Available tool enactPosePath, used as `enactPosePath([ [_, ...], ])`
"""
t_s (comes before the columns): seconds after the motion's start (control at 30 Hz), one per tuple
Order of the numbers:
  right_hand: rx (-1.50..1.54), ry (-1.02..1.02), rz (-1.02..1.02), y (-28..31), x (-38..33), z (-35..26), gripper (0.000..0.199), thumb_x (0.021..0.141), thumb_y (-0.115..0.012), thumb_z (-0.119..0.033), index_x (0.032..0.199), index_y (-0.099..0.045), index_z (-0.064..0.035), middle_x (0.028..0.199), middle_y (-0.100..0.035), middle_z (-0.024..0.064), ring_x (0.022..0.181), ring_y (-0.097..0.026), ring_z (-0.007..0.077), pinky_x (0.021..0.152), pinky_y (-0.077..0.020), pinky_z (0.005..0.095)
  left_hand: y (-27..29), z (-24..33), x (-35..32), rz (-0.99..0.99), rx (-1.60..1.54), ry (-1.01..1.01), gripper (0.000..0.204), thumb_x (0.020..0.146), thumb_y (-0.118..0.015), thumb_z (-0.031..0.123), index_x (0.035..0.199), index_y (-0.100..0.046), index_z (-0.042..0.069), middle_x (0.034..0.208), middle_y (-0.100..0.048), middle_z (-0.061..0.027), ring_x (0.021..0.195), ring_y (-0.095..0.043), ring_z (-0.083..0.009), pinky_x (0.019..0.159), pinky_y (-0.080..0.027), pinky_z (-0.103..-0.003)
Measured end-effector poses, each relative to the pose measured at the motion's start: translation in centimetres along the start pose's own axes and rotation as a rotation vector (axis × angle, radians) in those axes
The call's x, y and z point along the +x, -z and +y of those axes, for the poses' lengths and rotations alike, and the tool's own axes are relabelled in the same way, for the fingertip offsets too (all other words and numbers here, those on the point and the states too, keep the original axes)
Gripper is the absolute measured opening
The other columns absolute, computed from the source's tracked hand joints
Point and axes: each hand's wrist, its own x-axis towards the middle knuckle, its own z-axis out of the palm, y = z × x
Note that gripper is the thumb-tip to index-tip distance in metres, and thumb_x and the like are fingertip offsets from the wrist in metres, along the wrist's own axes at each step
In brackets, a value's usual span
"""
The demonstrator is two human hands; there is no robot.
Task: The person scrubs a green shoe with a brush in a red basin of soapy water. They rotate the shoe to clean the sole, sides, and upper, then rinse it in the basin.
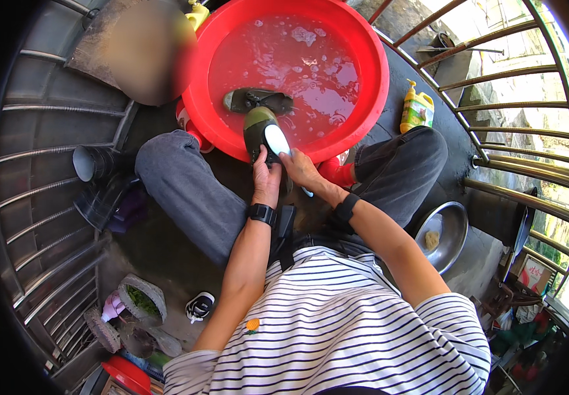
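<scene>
My left hand (267, 179) is closed round the heel end of a dark shoe (255, 134) with an olive-green toe. The shoe is held over the near rim of a large red tub (371, 79). In my right hand (302, 169) is a brush (275, 139) with a white head and a pale blue handle. Its head lies against the shoe's side, and its bristles are hidden. A second dark green shoe (257, 100) lies on its side in the cloudy, foamy water just beyond.
A yellow pump bottle (417, 109) stands right of the tub. Near my right knee, a metal basin (454, 227) holds a pale lump. Metal railings (528, 128) run along both sides. Dark boots (93, 164) and slippers (141, 299) lie on the left. A blurred round patch covers the upper left.
</scene>
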Motion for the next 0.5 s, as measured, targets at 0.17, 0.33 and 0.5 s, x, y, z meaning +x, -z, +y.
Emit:
enactPosePath([
  [0.17,-0.08,0.044,-0.069,-1.0,2.5,-1.3,0.046,0.091,-0.05,-0.037,0.099,-0.052,0.008,0.091,-0.06,0.0334,0.09,-0.058,0.0471,0.077,-0.0453,0.0495,0.9,1.1,-0.1,0.096,0.008,-0.094,0.034,0.088,-0.063,0.027,0.114,-0.055,0.008,0.105,-0.06,-0.0047,0.097,-0.055,-0.0186,0.089,-0.044,-0.034],
  [0.33,-0.069,0.082,-0.107,-1.3,3.0,-0.6,0.045,0.091,-0.05,-0.037,0.102,-0.053,0.0069,0.09,-0.06,0.0328,0.091,-0.058,0.0465,0.077,-0.0456,0.0478,1.4,1.0,-0.4,0.315,0.046,-0.218,0.032,0.086,-0.066,0.021,0.114,-0.056,0.009,0.108,-0.06,-0.0047,0.102,-0.054,-0.0187,0.092,-0.041,-0.034],
  [0.5,0.088,-0.066,-0.298,-0.7,2.9,0.0,0.048,0.091,-0.05,-0.039,0.104,-0.051,0.0069,0.081,-0.061,0.0307,0.083,-0.06,0.0468,0.072,-0.0467,0.0514,2.0,1.6,0.2,0.352,0.605,-0.262,0.041,0.078,-0.072,0.006,0.116,-0.057,0.01,0.111,-0.06,-0.0009,0.095,-0.058,-0.0176,0.073,-0.047,-0.037],
])
